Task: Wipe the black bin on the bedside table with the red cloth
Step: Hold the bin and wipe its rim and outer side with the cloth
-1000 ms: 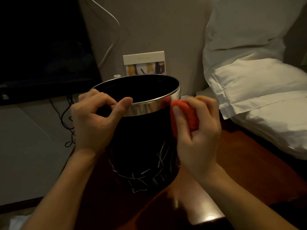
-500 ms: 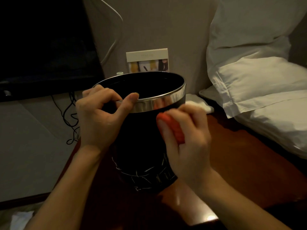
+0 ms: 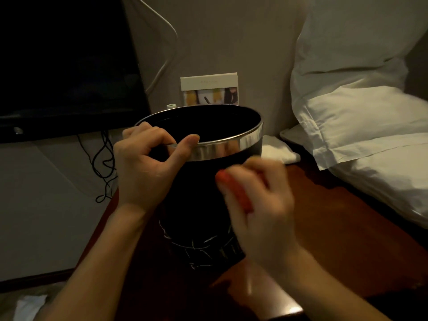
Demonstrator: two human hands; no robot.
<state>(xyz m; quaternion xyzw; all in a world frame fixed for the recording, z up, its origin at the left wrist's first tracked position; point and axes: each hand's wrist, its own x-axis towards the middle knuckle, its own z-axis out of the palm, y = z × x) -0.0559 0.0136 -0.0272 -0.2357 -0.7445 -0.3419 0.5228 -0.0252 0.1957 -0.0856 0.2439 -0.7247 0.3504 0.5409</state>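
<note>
Currently: black bin (image 3: 199, 188), upright on worktop (image 3: 335, 228). Left hand (image 3: 146, 167) pinches its chrome rim (image 3: 222, 148). Right hand (image 3: 261, 205), blurred, fingers curled round red cloth (image 3: 236, 191), against bin's wall. Step: wiping side. Next, probably: unwiped lower wall.

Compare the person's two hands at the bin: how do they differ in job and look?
The left hand pinches the black bin by its silver rim and looks sharp; the right hand holds the red cloth against the bin's side and is blurred. Both touch the bin.
</note>
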